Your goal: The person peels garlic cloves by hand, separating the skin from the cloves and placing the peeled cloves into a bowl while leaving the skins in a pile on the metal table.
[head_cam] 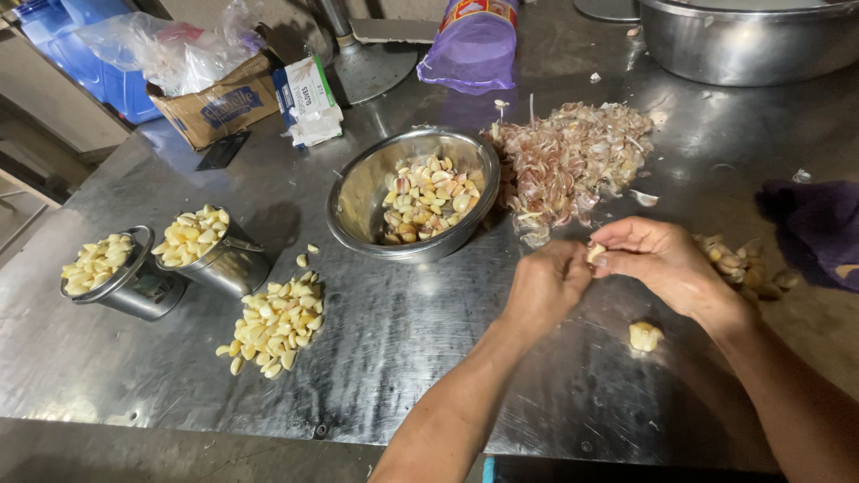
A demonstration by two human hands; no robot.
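Far left on the steel table (403, 358), two small metal cups (134, 282) brim with peeled garlic cloves, and a loose heap of peeled cloves (273, 324) lies just in front of them. Behind sit a cardboard box (219, 105) with a plastic bag and a small glove carton (307, 97). Centre stage, a steel bowl (358, 192) holds unpeeled cloves, with a big mound of papery garlic skins (573, 156) touching its right rim. Now the hands: the left hand (544, 286) is curled, fingertips pinching a garlic clove (595, 253), and the right hand (667, 264) grips that same clove from the other side, above the table. Below the right hand, one lump of garlic (644, 336) rests alone. Behind the right hand lies a small pile of unpeeled cloves (743, 264); a large metal basin (743, 40) stands at the back.
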